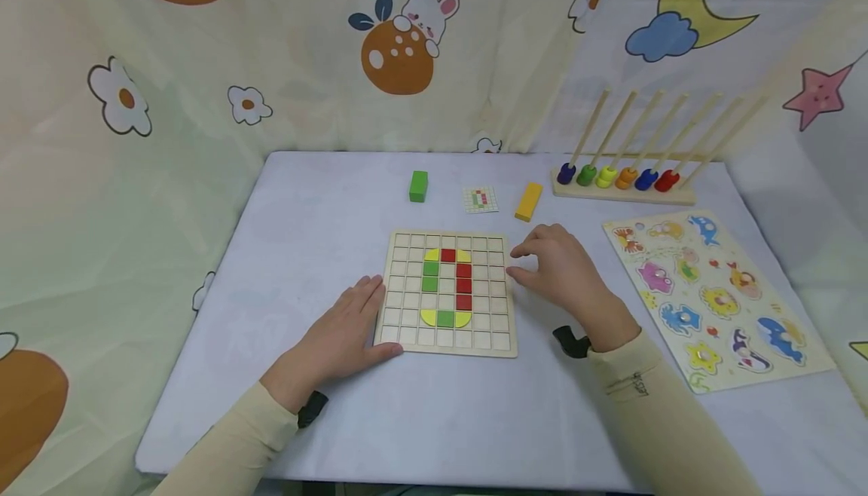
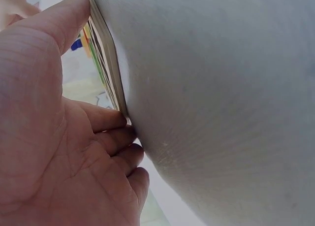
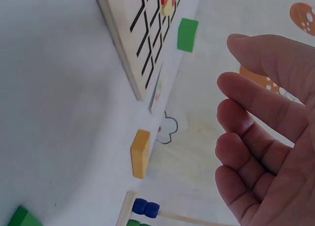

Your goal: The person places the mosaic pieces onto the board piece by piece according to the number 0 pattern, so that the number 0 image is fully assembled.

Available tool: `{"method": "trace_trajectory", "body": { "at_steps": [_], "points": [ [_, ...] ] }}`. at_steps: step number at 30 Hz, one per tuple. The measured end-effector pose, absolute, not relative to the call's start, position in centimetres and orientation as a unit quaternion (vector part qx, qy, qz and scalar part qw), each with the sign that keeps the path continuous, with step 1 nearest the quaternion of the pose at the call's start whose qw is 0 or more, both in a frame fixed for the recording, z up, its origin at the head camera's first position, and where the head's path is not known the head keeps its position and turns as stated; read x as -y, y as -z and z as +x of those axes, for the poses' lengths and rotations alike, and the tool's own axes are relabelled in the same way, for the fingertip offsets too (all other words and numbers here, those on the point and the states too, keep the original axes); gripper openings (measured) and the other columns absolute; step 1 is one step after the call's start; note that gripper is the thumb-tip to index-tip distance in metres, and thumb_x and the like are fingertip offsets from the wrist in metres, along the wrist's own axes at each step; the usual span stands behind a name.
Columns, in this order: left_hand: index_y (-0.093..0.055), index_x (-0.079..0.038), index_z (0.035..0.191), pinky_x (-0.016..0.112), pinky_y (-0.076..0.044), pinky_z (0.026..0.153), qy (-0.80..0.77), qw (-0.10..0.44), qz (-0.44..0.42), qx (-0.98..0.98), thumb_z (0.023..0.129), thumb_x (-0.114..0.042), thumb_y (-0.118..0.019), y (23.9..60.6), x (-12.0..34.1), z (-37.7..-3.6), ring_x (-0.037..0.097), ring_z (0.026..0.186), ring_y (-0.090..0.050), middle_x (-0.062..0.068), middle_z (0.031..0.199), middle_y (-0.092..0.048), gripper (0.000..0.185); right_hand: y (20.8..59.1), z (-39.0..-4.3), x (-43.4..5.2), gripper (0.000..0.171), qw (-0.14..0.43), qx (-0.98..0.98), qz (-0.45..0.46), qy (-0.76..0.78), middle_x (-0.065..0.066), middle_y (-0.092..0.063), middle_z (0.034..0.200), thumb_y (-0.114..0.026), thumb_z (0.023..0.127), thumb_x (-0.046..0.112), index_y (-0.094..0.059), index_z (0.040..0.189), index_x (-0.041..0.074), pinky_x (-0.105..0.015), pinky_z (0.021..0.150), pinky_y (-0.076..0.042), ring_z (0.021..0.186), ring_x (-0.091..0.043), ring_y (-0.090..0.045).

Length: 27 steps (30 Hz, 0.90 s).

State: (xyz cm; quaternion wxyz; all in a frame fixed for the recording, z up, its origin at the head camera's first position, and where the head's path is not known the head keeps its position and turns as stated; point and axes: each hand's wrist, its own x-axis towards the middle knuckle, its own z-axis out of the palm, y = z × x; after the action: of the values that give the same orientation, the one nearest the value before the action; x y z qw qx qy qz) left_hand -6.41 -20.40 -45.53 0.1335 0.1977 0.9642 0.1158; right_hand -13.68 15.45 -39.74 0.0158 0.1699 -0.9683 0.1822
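I have two bare hands, my left hand (image 1: 342, 334) and my right hand (image 1: 566, 274), with no rings and no gloves. My arms are in long sleeves (image 1: 651, 413) of a soft cream colour, and they fit close at my wrists. The right sleeve has a small line of dark writing near the cuff. A little black camera (image 1: 572, 341) sits at each wrist, just by the cuff.

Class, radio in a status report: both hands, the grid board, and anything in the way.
Left hand flat on table, fingers against grid board left edge. Right hand relaxed beside right edge, holding nothing. Green block and yellow block lie loose beyond board.
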Motion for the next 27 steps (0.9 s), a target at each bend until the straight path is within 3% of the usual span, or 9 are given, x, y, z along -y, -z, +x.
{"method": "trace_trajectory", "body": {
  "at_steps": [27],
  "points": [
    [-0.02,0.0,0.166,0.05,-0.022,0.134,-0.118,0.129,0.204,-0.963,0.092,-0.064,-0.069,45.5,20.5,-6.5,0.034,0.164,-0.015,0.015,0.176,-0.016,0.109,40.8,-10.7,-23.1,0.031,-0.03,0.977,0.084,-0.194,-0.014,-0.067,0.11,-0.079,0.092,0.029,-0.081,0.114,0.007,-0.055,0.091,-0.05,0.109,-0.036,-0.055]
  ]
}}
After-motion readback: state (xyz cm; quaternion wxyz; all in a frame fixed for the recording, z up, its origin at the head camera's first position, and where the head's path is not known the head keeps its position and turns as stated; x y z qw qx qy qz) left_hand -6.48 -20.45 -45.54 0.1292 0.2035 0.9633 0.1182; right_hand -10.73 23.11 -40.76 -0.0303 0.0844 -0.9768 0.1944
